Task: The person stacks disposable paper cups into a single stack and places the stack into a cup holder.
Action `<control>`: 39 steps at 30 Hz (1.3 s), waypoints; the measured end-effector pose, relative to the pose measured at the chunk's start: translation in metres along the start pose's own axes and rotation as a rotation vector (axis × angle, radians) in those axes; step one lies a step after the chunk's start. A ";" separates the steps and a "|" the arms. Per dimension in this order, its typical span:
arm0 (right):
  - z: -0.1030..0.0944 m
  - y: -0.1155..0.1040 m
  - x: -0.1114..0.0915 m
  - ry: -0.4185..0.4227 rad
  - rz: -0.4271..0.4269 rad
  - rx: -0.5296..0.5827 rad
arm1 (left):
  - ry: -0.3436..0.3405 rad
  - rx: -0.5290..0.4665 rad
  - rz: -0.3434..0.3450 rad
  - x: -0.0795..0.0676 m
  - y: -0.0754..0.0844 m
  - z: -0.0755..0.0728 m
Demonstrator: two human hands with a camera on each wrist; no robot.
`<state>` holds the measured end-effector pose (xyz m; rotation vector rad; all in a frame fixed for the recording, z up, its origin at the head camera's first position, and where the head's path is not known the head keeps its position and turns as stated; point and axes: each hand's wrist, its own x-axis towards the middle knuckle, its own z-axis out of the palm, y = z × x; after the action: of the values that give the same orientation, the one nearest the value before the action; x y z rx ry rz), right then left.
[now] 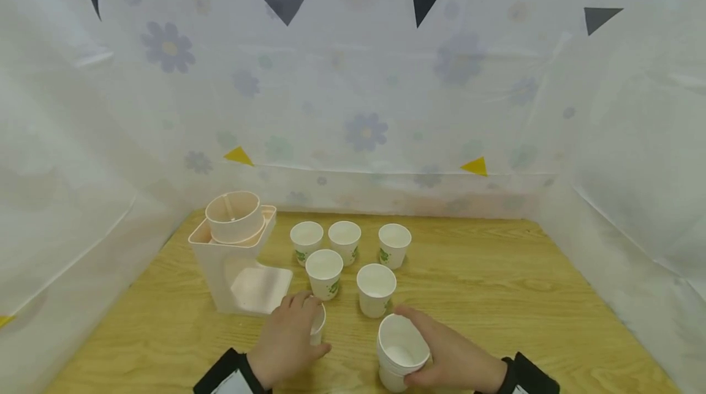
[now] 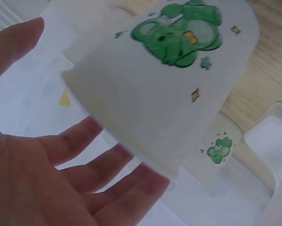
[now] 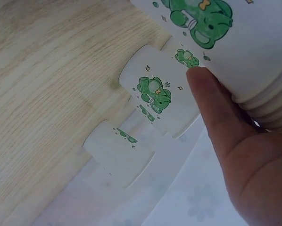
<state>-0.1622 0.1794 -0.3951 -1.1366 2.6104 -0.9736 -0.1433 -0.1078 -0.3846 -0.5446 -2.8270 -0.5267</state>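
Note:
My left hand [image 1: 289,336] is at a white paper cup [image 1: 318,323] standing on the table. In the left wrist view its fingers are at the rim of that cup [image 2: 145,99], which has a green bear print, while the thumb stands apart from it. Part of the cup is covered by the hand in the head view. With thumb and fingers round its side, my right hand [image 1: 455,354] grips a stack of nested paper cups [image 1: 402,342]. Several stacked rims of it show in the right wrist view [image 3: 268,101].
Beyond the hands stand more single paper cups, one [image 1: 376,287] just behind the stack, another [image 1: 324,271] left of it, and a back row including a cup [image 1: 394,244]. A cream appliance-shaped stand [image 1: 220,259] with a round top container [image 1: 234,222] is at left. White sheeting [image 1: 353,87] encloses the table.

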 end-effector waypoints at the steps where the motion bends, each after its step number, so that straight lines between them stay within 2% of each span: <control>1: 0.000 0.000 0.000 0.006 -0.008 -0.009 | 0.007 0.008 -0.004 0.000 -0.001 0.001; 5: 0.000 -0.001 0.000 0.020 -0.023 -0.025 | -0.007 0.040 -0.049 0.003 -0.001 0.002; 8: 0.000 -0.001 0.000 0.019 -0.017 -0.021 | -0.030 0.026 -0.082 0.005 -0.003 0.002; 14: -0.001 -0.001 -0.001 -0.001 0.013 0.001 | -0.028 -0.006 -0.100 0.008 -0.007 0.001; 21: -0.001 0.000 -0.001 -0.015 0.037 0.024 | -0.107 -0.072 -0.156 0.010 -0.007 -0.003; 23: -0.001 0.000 -0.001 -0.015 0.042 0.025 | -0.094 -0.080 -0.140 0.010 -0.005 -0.004; 28: -0.002 0.000 0.001 -0.036 0.073 0.074 | 0.005 -0.088 -0.059 0.011 0.005 -0.013; 35: -0.002 0.002 0.003 -0.017 0.036 0.101 | 0.081 -0.216 0.023 0.016 0.034 -0.033; 39: -0.001 0.004 0.004 -0.004 0.009 0.128 | 0.168 -0.222 0.119 0.020 0.050 -0.040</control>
<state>-0.1672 0.1789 -0.3964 -1.0938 2.5072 -1.1167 -0.1362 -0.0739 -0.3272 -0.6699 -2.5750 -0.8273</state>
